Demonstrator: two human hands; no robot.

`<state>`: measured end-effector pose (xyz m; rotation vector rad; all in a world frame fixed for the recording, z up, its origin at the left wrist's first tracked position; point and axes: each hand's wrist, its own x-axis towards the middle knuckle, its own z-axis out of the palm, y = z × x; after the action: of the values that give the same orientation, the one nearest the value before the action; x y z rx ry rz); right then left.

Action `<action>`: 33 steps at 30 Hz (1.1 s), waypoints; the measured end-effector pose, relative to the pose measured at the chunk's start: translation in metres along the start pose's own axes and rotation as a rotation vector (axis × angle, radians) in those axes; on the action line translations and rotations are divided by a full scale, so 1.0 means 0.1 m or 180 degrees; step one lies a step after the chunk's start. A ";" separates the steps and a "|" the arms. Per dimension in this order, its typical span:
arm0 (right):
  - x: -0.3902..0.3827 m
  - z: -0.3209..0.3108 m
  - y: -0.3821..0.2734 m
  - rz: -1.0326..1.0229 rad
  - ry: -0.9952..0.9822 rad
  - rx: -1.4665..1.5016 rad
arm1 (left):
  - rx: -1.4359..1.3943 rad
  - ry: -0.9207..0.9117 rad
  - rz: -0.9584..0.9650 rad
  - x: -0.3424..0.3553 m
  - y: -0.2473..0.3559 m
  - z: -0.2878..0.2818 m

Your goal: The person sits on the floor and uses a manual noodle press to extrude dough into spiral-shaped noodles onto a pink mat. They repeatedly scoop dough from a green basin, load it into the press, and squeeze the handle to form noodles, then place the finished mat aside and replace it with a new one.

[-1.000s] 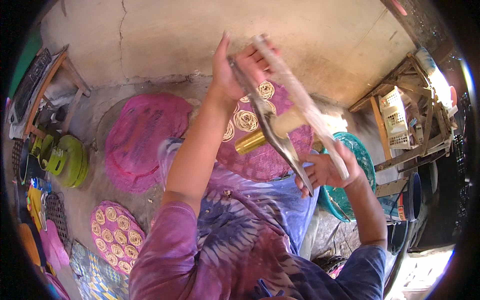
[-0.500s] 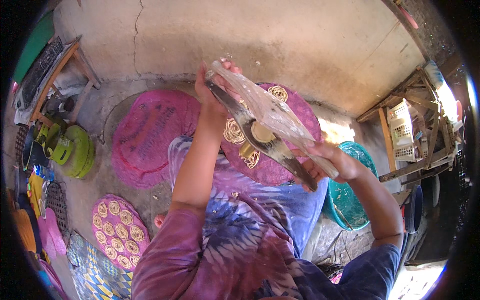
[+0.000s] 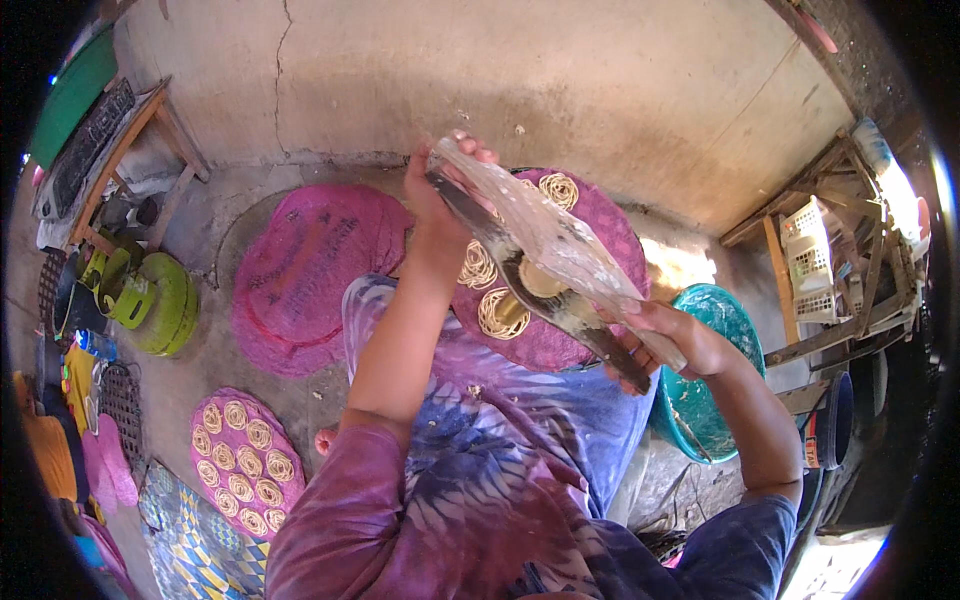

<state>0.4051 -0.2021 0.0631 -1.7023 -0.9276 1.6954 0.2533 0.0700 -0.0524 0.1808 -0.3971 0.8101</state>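
Note:
Between my hands is a wooden hand press (image 3: 560, 235): a pale, flour-smeared upper board and a dark lower board, with a short brass-coloured cylinder (image 3: 512, 306) under its middle. My left hand (image 3: 436, 190) grips the far left end, fingers wrapped over both boards. My right hand (image 3: 685, 338) squeezes the near right end. Pale material (image 3: 540, 280), probably dough, shows between the boards. Below the cylinder, a coil of thin dough strands (image 3: 497, 324) lies on a round, pink cloth-covered surface (image 3: 600, 235). Other dough coils (image 3: 558, 190) lie there too, some partly hidden by the press.
A second pink cloth-covered round (image 3: 310, 280) lies left. A smaller pink tray (image 3: 215, 478) carries several coils. A teal basin (image 3: 735, 330) stands right, beside my forearm. A green gas cylinder (image 3: 165, 305) stands far left; a wooden rack with a white basket (image 3: 807, 255) is right.
The press and both hands have shifted slightly right and nearer in the picture; the surroundings shift a little as well. The coil under the cylinder looks rounder and fuller. Both hands keep their grip.

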 end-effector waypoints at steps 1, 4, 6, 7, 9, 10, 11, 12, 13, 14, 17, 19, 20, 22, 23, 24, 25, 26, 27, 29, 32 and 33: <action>-0.03 -0.02 0.01 0.0062 0.0006 0.0104 | -0.0016 0.0211 0.0036 0.01 -0.07 -0.03; -0.02 -0.12 0.08 -0.0363 0.0137 -0.0211 | -0.0112 0.0130 -0.0028 0.11 -0.27 -0.08; 0.04 -0.18 0.18 -0.0511 0.0477 -0.0282 | -0.0343 -0.0579 -0.0323 0.19 -0.35 -0.06; 0.07 -0.22 0.22 -0.0382 0.0403 -0.0118 | 0.0000 0.0082 -0.0266 0.20 -0.36 -0.03; 0.09 -0.27 0.33 -0.0325 0.0281 0.0067 | 0.0562 0.0761 -0.0371 0.13 -0.33 0.04; 0.08 -0.29 0.39 -0.0392 0.0237 0.0091 | 0.1295 0.0959 -0.0626 0.04 -0.33 0.07; 0.07 -0.30 0.44 -0.0364 0.0265 0.0089 | 0.2041 0.0976 -0.0896 -0.08 -0.30 0.09; 0.06 -0.31 0.49 -0.0589 0.0182 0.0144 | 0.2794 0.0976 -0.1167 -0.20 -0.27 0.10; 0.04 -0.31 0.53 -0.0711 0.0170 0.0185 | 0.3548 0.0966 -0.1445 -0.33 -0.25 0.10; 0.03 -0.31 0.57 -0.0831 0.0157 0.0229 | 0.4302 0.0945 -0.1724 -0.45 -0.22 0.08; 0.04 -0.31 0.64 -0.1096 0.0110 0.0345 | 0.5159 0.0512 -0.2485 -0.68 -0.27 -0.03; 0.07 -0.32 0.66 -0.1106 0.0080 0.0319 | 0.5245 0.0374 -0.2564 -0.77 -0.34 -0.12; 0.08 -0.33 0.67 -0.1113 0.0084 0.0305 | 0.5293 0.0438 -0.2419 -0.81 -0.39 -0.16; 0.11 -0.34 0.68 -0.1007 0.0156 0.0232 | 0.5377 0.0503 -0.2315 -0.82 -0.42 -0.23; 0.12 -0.34 0.68 -0.0933 0.0217 0.0182 | 0.5415 0.0501 -0.2359 -0.82 -0.43 -0.25; 0.12 -0.35 0.69 -0.0949 0.0267 0.0163 | 0.5449 0.0537 -0.2371 -0.82 -0.43 -0.27; 0.13 -0.35 0.70 -0.0940 0.0333 0.0128 | 0.5519 0.0390 -0.2335 -0.82 -0.42 -0.27; 0.14 -0.36 0.71 -0.0929 0.0379 0.0081 | 0.5578 0.0285 -0.2266 -0.82 -0.40 -0.27; 0.14 -0.37 0.73 -0.0939 0.0471 0.0114 | 0.5618 0.0174 -0.2205 -0.84 -0.38 -0.25; 0.15 -0.38 0.76 -0.0951 0.0606 0.0150 | 0.6438 -0.0251 -0.1871 -0.90 -0.33 -0.18; 0.12 -0.41 0.79 -0.0996 0.0700 0.0149 | 0.7366 -0.0832 -0.1521 -1.08 -0.30 0.01; 0.10 -0.41 0.80 -0.1063 0.0700 0.0143 | 0.7646 -0.1100 -0.1230 -1.13 -0.29 0.09</action>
<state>0.4528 -0.2393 -0.0043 -1.5649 -0.9965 1.2758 0.2017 -0.0278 -0.0915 2.5408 0.5162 0.4441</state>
